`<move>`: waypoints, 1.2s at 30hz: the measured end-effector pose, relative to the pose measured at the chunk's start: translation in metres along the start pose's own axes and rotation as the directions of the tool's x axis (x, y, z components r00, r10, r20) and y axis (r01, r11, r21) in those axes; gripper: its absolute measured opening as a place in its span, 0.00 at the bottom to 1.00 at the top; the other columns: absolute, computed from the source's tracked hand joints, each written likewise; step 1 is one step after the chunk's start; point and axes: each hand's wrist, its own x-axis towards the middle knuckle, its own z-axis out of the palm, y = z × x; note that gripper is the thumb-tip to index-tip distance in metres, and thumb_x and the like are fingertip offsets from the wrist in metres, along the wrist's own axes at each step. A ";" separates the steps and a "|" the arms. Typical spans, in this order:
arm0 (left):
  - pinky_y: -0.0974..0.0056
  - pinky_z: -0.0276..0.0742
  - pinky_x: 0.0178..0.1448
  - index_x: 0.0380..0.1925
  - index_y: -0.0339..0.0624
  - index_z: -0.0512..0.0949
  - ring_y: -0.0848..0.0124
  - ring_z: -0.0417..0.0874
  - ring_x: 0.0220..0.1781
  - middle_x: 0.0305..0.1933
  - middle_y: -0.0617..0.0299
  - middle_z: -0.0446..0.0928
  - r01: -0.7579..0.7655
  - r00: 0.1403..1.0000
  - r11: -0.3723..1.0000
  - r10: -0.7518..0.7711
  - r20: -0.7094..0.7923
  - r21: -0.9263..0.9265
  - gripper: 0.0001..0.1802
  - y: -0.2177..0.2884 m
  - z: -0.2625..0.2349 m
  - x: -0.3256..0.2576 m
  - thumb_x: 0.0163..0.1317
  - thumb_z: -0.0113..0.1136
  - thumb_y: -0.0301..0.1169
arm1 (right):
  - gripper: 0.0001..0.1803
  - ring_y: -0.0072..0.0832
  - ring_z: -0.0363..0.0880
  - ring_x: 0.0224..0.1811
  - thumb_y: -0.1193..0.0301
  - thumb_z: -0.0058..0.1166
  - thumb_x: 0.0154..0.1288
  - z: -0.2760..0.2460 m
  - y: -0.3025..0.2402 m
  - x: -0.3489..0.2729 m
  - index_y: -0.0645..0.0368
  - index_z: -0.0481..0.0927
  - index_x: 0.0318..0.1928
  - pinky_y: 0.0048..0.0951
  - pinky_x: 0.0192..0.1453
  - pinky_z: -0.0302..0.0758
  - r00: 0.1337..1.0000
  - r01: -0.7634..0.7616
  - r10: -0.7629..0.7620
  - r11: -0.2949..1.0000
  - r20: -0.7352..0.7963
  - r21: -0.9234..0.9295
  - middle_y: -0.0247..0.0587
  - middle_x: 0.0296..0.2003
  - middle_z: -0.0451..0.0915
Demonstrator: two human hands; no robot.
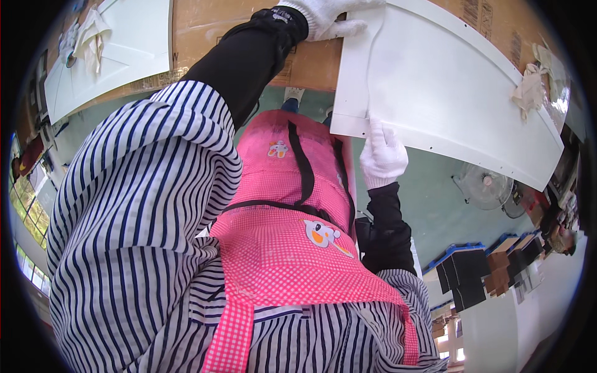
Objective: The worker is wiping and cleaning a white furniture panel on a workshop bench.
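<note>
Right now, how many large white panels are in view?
2: left panel at upper left; right panel at upper right, its edge at the right hand. Others may be hidden underneath.

The white panel point(435, 93) looked smooth and faintly satiny, the cardboard point(317, 62) left of it papery and matt. Knitted cloth covered the right hand point(384, 155) at the panel's near edge; the apron point(280, 273) below the panel was cloth (matt, wrinkled).

Illegible print point(477, 13) on brown cardboard point(208, 25)
</note>
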 end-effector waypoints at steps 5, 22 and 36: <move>0.40 0.61 0.79 0.68 0.49 0.74 0.40 0.66 0.75 0.75 0.44 0.68 -0.016 1.000 1.000 0.016 -0.005 0.009 0.35 -0.004 0.003 -0.001 0.62 0.62 0.49 | 0.33 0.36 0.75 0.23 0.79 0.59 0.50 -0.014 0.001 0.001 0.48 0.85 0.61 0.39 0.26 0.74 0.982 0.171 -0.171 0.985 0.076 -0.004 0.35 0.26 0.73; 0.42 0.60 0.80 0.68 0.50 0.74 0.41 0.66 0.76 0.76 0.45 0.67 -0.006 0.999 1.000 0.007 -0.035 0.010 0.35 -0.004 0.020 0.000 0.63 0.61 0.51 | 0.28 0.36 0.79 0.33 0.78 0.61 0.56 -0.007 0.066 0.091 0.45 0.86 0.59 0.38 0.40 0.78 0.880 0.395 -0.440 0.887 0.180 0.239 0.35 0.32 0.78; 0.42 0.58 0.81 0.69 0.52 0.73 0.42 0.64 0.77 0.77 0.45 0.66 0.036 0.999 0.999 -0.036 0.014 0.000 0.35 -0.006 0.013 -0.005 0.63 0.61 0.52 | 0.34 0.34 0.75 0.29 0.74 0.59 0.55 -0.011 0.075 0.110 0.45 0.80 0.66 0.38 0.33 0.75 0.624 0.641 -0.718 0.696 0.307 0.325 0.34 0.27 0.70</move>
